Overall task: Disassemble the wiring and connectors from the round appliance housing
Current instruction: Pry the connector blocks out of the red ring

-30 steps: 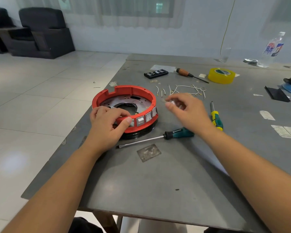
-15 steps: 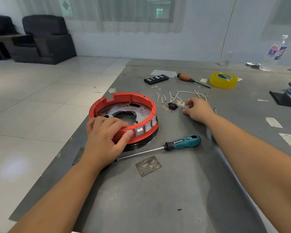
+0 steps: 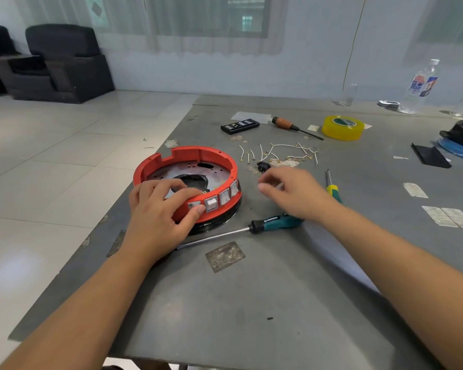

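Note:
The round red housing [image 3: 198, 153] lies on the grey table [image 3: 251, 289], with a metal plate inside and several rocker switches [image 3: 219, 200] set in its near wall. My left hand [image 3: 161, 209] grips the near rim, fingers curled over it and thumb pressing a switch. My right hand [image 3: 294, 192] hovers just right of the housing, fingers relaxed and holding nothing. Behind it lie a small black connector [image 3: 262, 165] and several loose white wires [image 3: 284, 152] with brass terminals.
A teal-handled screwdriver [image 3: 273, 222] lies in front of the housing, a green-yellow one [image 3: 333, 186] to the right. Farther back are a black bit case [image 3: 239, 126], a wooden-handled screwdriver [image 3: 292, 126], yellow tape [image 3: 342, 127] and bottles [image 3: 420, 86]. The table's left edge drops to tiled floor.
My right hand went out to the wire pile, left the black connector there, and has drawn back toward the housing empty. My left hand kept its grip on the rim.

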